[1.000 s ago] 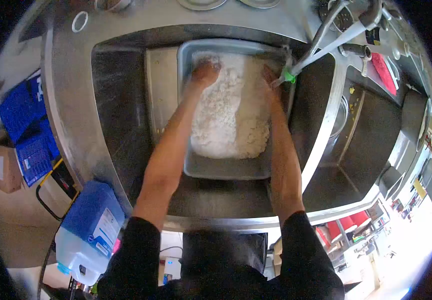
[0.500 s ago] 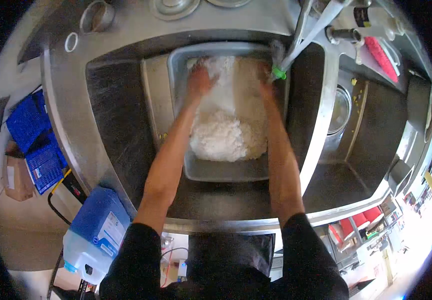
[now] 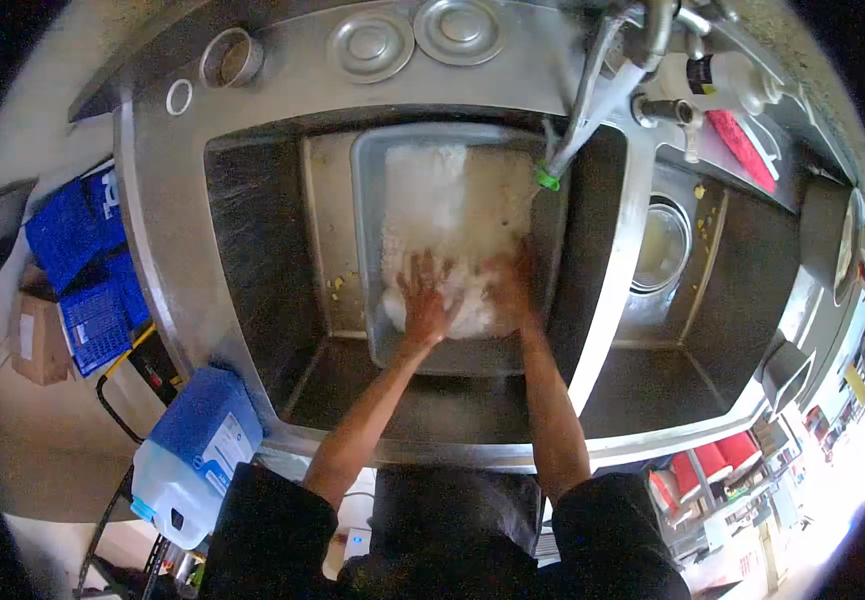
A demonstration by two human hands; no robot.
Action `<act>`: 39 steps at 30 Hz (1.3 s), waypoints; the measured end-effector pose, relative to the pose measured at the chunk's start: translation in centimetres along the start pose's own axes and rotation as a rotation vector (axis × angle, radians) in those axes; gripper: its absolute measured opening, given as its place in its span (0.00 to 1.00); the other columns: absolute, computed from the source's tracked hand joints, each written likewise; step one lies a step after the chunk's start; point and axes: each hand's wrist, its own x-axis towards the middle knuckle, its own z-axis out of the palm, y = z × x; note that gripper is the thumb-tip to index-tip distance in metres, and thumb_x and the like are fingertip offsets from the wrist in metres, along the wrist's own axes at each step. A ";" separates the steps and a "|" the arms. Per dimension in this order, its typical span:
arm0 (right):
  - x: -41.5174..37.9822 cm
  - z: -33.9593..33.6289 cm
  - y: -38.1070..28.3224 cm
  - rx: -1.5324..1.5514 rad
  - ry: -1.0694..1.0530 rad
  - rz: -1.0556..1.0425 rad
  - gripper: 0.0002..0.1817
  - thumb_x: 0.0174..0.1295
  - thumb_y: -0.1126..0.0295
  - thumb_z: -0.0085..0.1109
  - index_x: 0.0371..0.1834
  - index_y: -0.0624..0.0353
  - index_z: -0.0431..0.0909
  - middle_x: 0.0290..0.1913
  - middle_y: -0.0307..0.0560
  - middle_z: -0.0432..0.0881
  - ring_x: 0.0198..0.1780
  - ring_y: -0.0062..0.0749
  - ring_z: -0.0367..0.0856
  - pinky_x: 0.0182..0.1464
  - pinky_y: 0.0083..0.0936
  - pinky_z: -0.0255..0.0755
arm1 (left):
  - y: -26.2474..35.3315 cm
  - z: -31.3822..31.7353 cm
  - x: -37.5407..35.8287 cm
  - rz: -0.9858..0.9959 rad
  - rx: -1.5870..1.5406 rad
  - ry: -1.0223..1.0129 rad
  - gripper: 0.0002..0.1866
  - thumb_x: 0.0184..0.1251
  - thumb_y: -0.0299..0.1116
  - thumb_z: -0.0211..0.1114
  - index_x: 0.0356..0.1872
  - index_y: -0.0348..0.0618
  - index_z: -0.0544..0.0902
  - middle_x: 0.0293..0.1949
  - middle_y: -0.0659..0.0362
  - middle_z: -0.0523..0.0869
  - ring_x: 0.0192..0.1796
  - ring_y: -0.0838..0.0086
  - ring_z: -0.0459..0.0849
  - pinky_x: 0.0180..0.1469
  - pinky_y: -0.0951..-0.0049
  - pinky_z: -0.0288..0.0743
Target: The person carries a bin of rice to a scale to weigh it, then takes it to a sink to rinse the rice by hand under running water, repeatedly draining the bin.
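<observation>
A grey rectangular tub [image 3: 361, 230] sits in the sink basin, holding cloudy water and a mass of white grains [image 3: 402, 308] that looks like rice. My left hand [image 3: 428, 300] rests on the white grains near the front of the tub, its fingers spread. Beside it on the right, my right hand [image 3: 510, 290] is also on the grains, blurred and partly under the murky water. A faucet hose with a green tip [image 3: 548, 180] hangs over the tub's back right corner.
Metal lids [image 3: 370, 46], a small metal cup [image 3: 231, 59] and a white ring [image 3: 179, 97] lie on the back ledge. The right basin holds a round metal pot [image 3: 662, 243]. A blue-and-white jug [image 3: 197, 450] stands at the front left, blue crates [image 3: 92, 310] behind it.
Both hands have moved from the back of the tub toward its front, onto the mound of grains. The mound looks flatter, and the whole view has shifted slightly.
</observation>
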 end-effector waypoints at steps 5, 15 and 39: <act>13.1 6.1 6.6 1.132 0.578 -0.116 0.20 0.58 0.68 0.59 0.54 0.59 0.72 0.60 0.48 0.69 0.59 0.34 0.67 0.60 0.34 0.63 | -5.6 3.6 12.4 -0.047 -0.431 0.328 0.31 0.67 0.50 0.50 0.66 0.42 0.62 0.69 0.40 0.50 0.72 0.50 0.47 0.68 0.45 0.48; -1.3 4.8 -1.8 -0.185 -0.072 0.089 0.32 0.53 0.58 0.64 0.59 0.61 0.67 0.64 0.54 0.62 0.65 0.48 0.58 0.64 0.44 0.55 | -0.8 1.5 0.1 0.073 0.026 -0.062 0.32 0.56 0.33 0.58 0.64 0.42 0.64 0.69 0.51 0.56 0.72 0.52 0.49 0.70 0.46 0.41; -0.1 4.9 1.8 0.404 -0.259 0.826 0.42 0.61 0.42 0.47 0.71 0.59 0.50 0.70 0.57 0.54 0.70 0.50 0.51 0.68 0.38 0.51 | -6.7 5.8 3.1 -0.487 -0.589 -0.433 0.44 0.62 0.65 0.46 0.67 0.36 0.57 0.62 0.40 0.66 0.64 0.48 0.66 0.63 0.52 0.61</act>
